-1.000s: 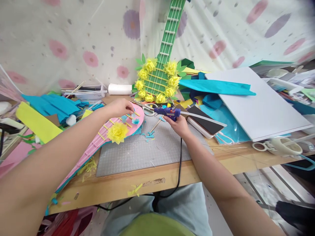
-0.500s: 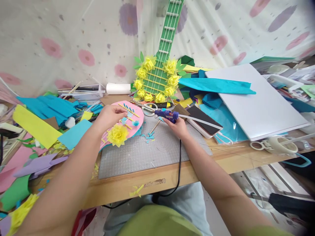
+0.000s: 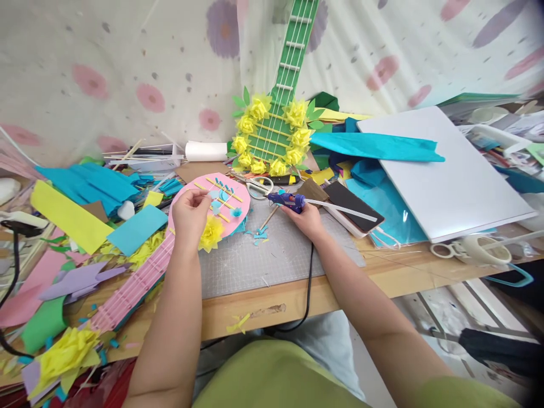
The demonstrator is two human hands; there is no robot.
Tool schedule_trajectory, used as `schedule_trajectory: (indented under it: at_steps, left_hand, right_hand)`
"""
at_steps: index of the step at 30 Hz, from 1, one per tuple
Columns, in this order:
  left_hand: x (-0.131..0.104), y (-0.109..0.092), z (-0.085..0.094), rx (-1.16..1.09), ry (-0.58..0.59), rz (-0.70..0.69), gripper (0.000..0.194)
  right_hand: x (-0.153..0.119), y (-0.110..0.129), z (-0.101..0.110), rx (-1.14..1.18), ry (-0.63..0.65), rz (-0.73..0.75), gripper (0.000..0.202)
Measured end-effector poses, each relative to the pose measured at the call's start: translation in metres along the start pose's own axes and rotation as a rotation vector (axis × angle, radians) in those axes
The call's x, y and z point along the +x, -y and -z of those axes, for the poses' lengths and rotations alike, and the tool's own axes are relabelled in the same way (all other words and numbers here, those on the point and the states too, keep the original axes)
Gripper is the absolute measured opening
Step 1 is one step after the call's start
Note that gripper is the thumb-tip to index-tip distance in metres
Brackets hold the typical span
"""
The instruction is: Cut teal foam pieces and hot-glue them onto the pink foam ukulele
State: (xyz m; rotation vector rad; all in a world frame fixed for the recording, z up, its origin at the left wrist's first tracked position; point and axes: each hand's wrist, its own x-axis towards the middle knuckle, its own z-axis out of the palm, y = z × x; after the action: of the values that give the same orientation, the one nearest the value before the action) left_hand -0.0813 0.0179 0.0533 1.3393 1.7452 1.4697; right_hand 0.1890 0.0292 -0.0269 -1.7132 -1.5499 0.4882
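Observation:
My right hand [image 3: 309, 220] is wrapped round a purple hot glue gun [image 3: 289, 200], its nozzle pointing left and a long white glue stick out of its back. My left hand [image 3: 190, 214] pinches a small light-blue paper piece [image 3: 213, 194] above a pink paper guitar [image 3: 236, 194]. Yellow strips, small blue rolls and blue paper bits sit on the guitar's round body. A yellow paper flower [image 3: 211, 232] is on its lower edge, partly behind my left hand. The pink neck [image 3: 136, 280] runs down-left, with my left forearm close beside it.
A green paper guitar [image 3: 268, 136] ringed with yellow flowers leans at the back. Scissors [image 3: 260, 187] lie near the nozzle on the grey cutting mat [image 3: 272, 266]. Paper scraps [image 3: 68, 218] cover the left side. A white board [image 3: 442, 187] and tape roll [image 3: 487, 249] lie right.
My left hand has drawn back slightly to the left over the guitar, and its forearm has swung right, uncovering the pink neck. The glue gun has stayed nearly in place.

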Motion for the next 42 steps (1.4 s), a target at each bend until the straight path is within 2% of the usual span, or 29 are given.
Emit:
schedule_trajectory:
  at_steps: [4, 11, 15, 18, 20, 22, 25, 27, 32, 38, 42]
  left_hand:
    - [-0.003, 0.005, -0.002, 0.001, -0.033, 0.000, 0.018]
    - [-0.006, 0.016, -0.002, -0.040, -0.010, 0.030, 0.026]
    - [-0.008, 0.008, -0.005, -0.112, 0.061, 0.003, 0.030]
    - [-0.011, -0.001, -0.008, -0.175, 0.097, -0.001, 0.027]
    - [-0.015, -0.007, -0.009, -0.214, 0.096, 0.045, 0.022]
    - [-0.020, -0.013, -0.010, -0.249, 0.086, 0.118, 0.019]
    - [-0.032, -0.020, -0.013, -0.362, 0.069, 0.189, 0.017]
    - [-0.042, -0.023, -0.015, -0.479, 0.055, 0.226, 0.019]
    - [-0.068, -0.027, -0.024, -0.741, 0.035, 0.392, 0.026]
    - [-0.086, -0.029, -0.037, -0.963, -0.109, 0.515, 0.025]
    - [-0.092, -0.030, -0.046, -1.064, -0.106, 0.525, 0.024]
  right_hand:
    - [0.001, 0.001, -0.001, -0.102, 0.009, -0.008, 0.051]
    - [0.003, 0.007, 0.000, -0.263, 0.081, -0.032, 0.051]
    - [0.000, 0.008, 0.009, -0.265, 0.090, 0.125, 0.053]
    - [-0.013, 0.011, 0.024, -0.369, 0.034, 0.165, 0.054]
    - [-0.028, 0.016, 0.035, -0.456, -0.007, 0.114, 0.047]
    - [-0.043, 0.026, 0.042, -0.459, 0.026, 0.079, 0.034]
    - [-0.058, 0.049, 0.038, -0.226, 0.144, 0.115, 0.023]
    - [-0.059, 0.067, 0.025, 0.020, 0.215, 0.141, 0.021]
    - [-0.058, 0.109, -0.015, 0.623, 0.310, 0.092, 0.024]
    - [-0.067, 0.125, -0.027, 0.848, 0.206, -0.033, 0.026]
    - [-0.069, 0.130, -0.030, 0.941, 0.200, -0.119, 0.021]
